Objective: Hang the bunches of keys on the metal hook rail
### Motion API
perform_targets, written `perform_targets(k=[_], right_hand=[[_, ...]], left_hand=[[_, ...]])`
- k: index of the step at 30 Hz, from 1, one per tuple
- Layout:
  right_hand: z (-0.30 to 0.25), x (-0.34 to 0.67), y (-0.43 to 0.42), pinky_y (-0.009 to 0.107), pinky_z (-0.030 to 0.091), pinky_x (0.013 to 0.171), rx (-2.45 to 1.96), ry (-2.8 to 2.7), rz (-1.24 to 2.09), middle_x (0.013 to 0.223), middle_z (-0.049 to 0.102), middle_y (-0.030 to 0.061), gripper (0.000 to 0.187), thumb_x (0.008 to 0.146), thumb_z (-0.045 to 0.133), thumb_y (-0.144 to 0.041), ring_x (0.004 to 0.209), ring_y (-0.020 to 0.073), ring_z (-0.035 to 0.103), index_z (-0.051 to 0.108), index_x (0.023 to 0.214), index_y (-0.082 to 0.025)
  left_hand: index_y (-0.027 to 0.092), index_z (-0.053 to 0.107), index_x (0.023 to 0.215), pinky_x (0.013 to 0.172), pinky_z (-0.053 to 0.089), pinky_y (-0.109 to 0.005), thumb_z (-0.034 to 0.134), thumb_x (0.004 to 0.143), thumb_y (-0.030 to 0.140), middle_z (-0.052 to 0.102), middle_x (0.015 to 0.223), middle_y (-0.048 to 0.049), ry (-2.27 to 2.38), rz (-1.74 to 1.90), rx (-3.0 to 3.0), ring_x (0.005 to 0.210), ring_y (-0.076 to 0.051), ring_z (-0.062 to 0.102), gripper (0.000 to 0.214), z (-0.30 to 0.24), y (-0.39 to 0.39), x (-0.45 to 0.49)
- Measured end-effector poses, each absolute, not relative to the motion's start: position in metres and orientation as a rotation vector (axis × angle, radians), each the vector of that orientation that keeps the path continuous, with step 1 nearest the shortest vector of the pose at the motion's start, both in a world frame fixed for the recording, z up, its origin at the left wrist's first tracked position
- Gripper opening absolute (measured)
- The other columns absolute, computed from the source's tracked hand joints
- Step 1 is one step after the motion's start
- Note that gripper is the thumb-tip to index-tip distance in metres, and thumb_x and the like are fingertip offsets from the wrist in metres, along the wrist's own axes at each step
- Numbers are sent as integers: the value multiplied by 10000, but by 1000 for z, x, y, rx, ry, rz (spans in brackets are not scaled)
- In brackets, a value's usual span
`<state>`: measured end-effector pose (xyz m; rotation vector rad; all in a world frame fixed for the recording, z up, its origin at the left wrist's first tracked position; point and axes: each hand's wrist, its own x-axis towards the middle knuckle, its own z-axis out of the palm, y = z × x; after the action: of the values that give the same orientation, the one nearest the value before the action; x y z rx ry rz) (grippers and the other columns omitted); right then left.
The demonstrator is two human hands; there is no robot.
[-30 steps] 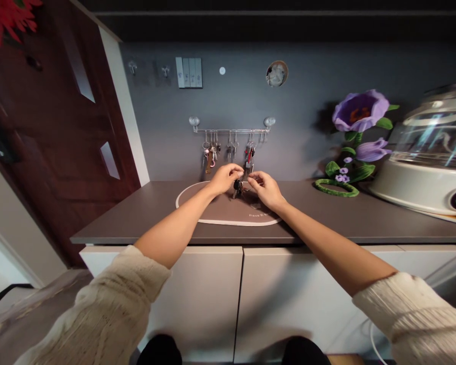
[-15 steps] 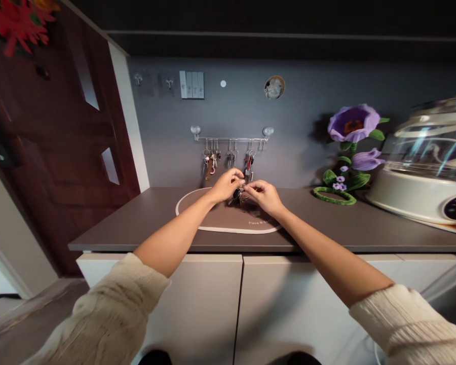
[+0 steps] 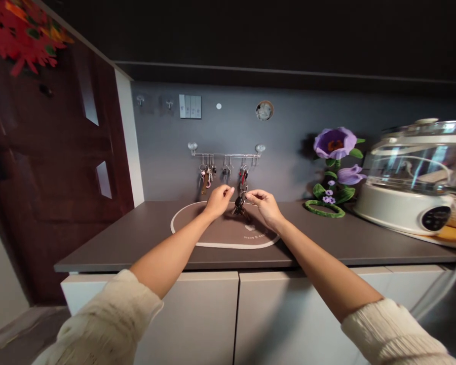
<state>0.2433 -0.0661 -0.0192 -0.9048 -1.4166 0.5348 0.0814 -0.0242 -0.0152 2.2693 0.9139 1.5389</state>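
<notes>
Your key bunch (image 3: 239, 204) looks like metal with some shine, your sleeves (image 3: 99, 324) are chunky, rough knit, the bench (image 3: 121, 238) seems smooth and pretty matt, the flower (image 3: 327, 145) looks fuzzy, and that appliance base (image 3: 387, 208) is glossy plastic, I'd say.

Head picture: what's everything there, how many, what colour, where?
counter: 1, brown, middle
mat: 1, brown, counter
wall: 1, grey, back
rail: 1, silvery, wall
hanging keys: several, mixed, on rail
flower ornament: 1, purple, right
appliance: 1, white, right
switch panel: 1, grey, wall
wall hooks: 2, clear, wall
disc: 1, white, wall
hole: 1, whitish stuffing, wall
door: 1, reddish, left
bouquet: 1, red, top left
cabinet fronts: several, white, below
overhang: 1, black, top
key bunch: 1, mostly dark, centre
left hand: 1, bare, beside key bunch
right hand: 1, bare, holding key bunch
sleeves: 2, cream, bottom
</notes>
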Motion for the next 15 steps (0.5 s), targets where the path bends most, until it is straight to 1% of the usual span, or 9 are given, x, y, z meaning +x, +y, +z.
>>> perform_targets(k=[5,11,15], right_hand=[[-10,252,-65,267,413,680,-910,-1295,582,764,643,28,262,585,678,-404,720,130,546,639,694,-169],[5,264,-54,269,418,720,-847,-1287,633,732,628,11,255,568,695,-388,693,109,540,629,676,-166],[19,270,-44,266,430,709,-827,-1255,629,717,606,4,266,556,700,-379,665,97,532,602,672,-161]], left_hand=[[152,559,722,638,353,-242,373,841,321,574,686,-13,1007,1449,2451,657,-120,489,279,-25,-23,85],[166,573,724,650,349,-255,358,849,296,593,710,-32,1028,1403,2612,687,-138,505,281,-32,-21,87],[169,575,731,672,356,-264,349,855,292,611,743,-47,1112,1379,2665,729,-152,526,286,-34,-19,88]])
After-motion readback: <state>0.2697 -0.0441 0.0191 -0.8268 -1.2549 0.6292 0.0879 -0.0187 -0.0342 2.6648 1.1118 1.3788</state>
